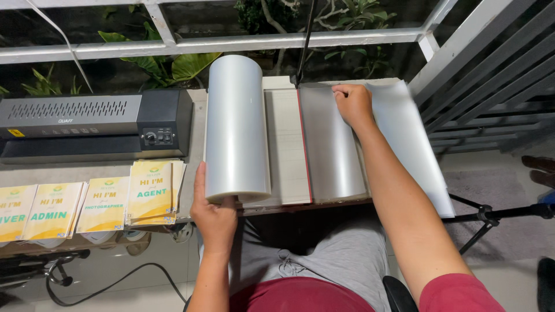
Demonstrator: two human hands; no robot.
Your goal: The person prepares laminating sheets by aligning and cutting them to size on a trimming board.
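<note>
We're sitting at a narrow worktable [196, 121] by a barred window, plants outside. The clear film roll [237, 127] is lying on the paper cutter [286, 144]; it looks slick, so we're cupping our left hand [215, 216] around its near end. Our right hand [352, 104] is lying flat, pinning the floppy film sheet [332, 144] at its far edge. Left of that grip: laminator [95, 124], yellow cards [104, 202].

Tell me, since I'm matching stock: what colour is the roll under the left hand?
The roll is clear, glossy, greyish-white; head view.
</note>
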